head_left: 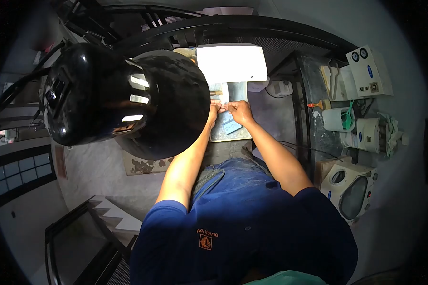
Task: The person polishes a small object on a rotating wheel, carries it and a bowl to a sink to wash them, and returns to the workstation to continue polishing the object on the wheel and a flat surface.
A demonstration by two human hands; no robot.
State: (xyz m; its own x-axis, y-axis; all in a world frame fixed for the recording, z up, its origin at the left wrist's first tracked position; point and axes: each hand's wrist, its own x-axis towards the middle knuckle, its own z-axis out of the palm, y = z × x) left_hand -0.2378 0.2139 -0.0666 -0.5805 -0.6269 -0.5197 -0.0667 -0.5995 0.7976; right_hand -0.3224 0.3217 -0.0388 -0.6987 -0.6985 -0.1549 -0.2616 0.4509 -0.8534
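Both my hands meet in front of a white, upright wheel-like part below a bright white machine housing. My left hand has its fingers closed at the tips, partly behind the black lamp shade. My right hand pinches with thumb and fingers right beside it. Whatever lies between the fingertips is too small and overexposed to make out. A brass-coloured shaft sticks out left of the white part. Below my hands, a light-blue block rests on the pale tray.
The large lamp hides much of the left side. On the right bench stand a white device with two gauges, a brush, a white container with a green scoop, and a windowed machine.
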